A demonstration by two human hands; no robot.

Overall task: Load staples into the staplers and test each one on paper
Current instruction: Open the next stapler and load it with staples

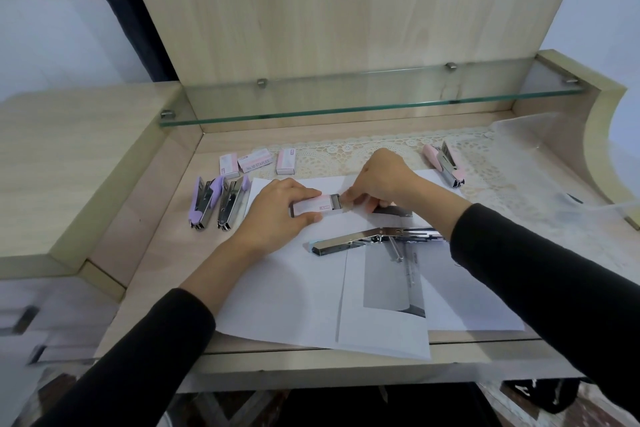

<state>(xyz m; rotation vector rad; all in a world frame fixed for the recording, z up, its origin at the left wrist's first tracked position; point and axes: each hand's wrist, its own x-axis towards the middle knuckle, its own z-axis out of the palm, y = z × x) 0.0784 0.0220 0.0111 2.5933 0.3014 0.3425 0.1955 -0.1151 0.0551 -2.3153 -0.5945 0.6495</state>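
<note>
Sleeves (145, 357); staple box (311, 207) in left hand (273, 210) grip, drawer (335, 201) in right hand (384, 180) pinch.

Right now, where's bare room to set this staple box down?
Bare wood left of the paper, nearer than the purple staplers; the paper's near half, below the open stapler; lace mat left of the pink stapler. Crowded around the held staple box.

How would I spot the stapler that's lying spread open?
Find the white paper sheets in the middle of the wooden desk. On them, nearer than the left hand and right hand, lies a chrome stapler swung out flat with a pale blue end. It alone is on the paper; the two purple staplers lie left of it, the pink stapler on the lace mat.
</note>
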